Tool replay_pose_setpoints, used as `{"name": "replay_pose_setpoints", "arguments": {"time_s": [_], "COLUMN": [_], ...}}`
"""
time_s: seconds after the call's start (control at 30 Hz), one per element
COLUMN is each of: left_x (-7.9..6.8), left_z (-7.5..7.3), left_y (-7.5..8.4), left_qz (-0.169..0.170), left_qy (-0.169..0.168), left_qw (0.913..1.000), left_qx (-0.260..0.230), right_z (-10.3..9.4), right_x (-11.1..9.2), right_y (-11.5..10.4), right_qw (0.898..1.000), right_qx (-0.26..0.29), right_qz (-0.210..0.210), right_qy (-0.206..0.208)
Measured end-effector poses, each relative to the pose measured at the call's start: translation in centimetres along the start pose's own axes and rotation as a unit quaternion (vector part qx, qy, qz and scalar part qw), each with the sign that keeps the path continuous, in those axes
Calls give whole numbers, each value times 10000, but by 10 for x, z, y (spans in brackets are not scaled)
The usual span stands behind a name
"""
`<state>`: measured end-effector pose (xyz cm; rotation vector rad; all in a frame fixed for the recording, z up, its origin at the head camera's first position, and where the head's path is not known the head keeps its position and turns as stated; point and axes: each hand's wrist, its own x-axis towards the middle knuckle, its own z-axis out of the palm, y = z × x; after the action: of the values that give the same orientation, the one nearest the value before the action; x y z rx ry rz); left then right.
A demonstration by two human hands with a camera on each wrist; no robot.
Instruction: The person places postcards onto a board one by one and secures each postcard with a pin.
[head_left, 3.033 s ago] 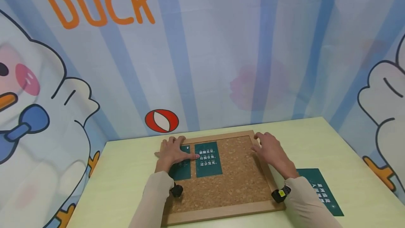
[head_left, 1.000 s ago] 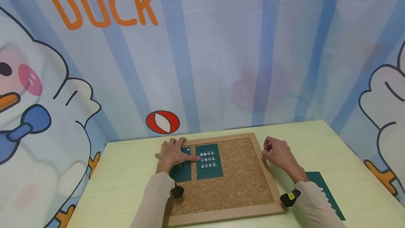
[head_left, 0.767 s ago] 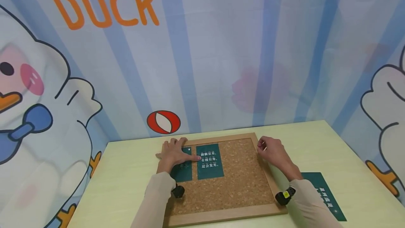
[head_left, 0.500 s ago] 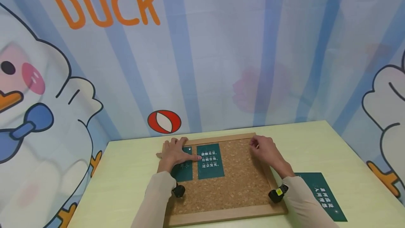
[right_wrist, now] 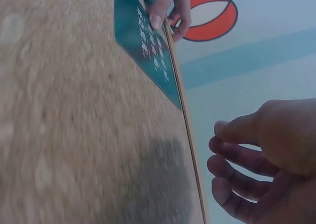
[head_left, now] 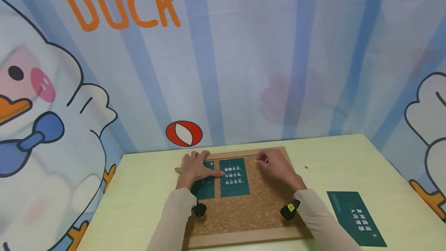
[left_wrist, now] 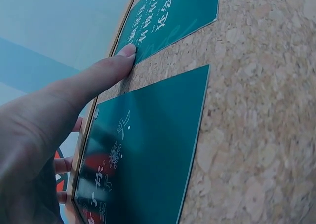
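Observation:
A wood-framed cork board (head_left: 244,212) lies on the table with two green cards printed in white. My left hand (head_left: 195,167) is spread over its upper left corner, partly covering the left card (left_wrist: 148,135). Its outstretched thumb touches the left edge of the other card (head_left: 234,177), and its fingers reach past the top frame. My right hand (head_left: 275,164) hovers at the board's upper right, near that card's top right corner. Its thumb and forefinger tips (right_wrist: 220,130) come together, the other fingers curled; I cannot tell whether something small is between them.
A third green card (head_left: 359,218) lies askew on the table (head_left: 334,165) right of the board. A tiny silvery thing (head_left: 306,167) lies beyond the frame's right side. Behind the table hangs a striped curtain with cartoon ducks.
My right hand has moved left from beside the frame to over the cork, uncovering the tiny thing and more of the third card. The left hand stays put; the view shifts slightly.

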<state>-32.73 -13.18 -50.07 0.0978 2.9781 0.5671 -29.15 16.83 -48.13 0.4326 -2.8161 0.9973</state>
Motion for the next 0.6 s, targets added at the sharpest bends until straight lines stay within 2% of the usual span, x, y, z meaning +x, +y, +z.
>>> {"name": "replay_pose_setpoints", "arguments": {"time_s": [0.27,0.43,0.6], "left_x": [-2,-1,9], "left_z": [-3,-2,8], "left_y": [2,0,-7], "left_qz": [-41,-56,-41], "left_qy": [-57,-94,-32], "left_qw": [10000,9999,10000], "left_qx": [37,19,-13], "right_z": [15,25,34], "right_x": [11,19,27], "right_y": [-12,-14,-13], "right_qw": [9999,9997,9986], "right_qx": [-43,162,357], "right_qz": [-94,-31,80], "right_qy": [-68,-193,-384]}}
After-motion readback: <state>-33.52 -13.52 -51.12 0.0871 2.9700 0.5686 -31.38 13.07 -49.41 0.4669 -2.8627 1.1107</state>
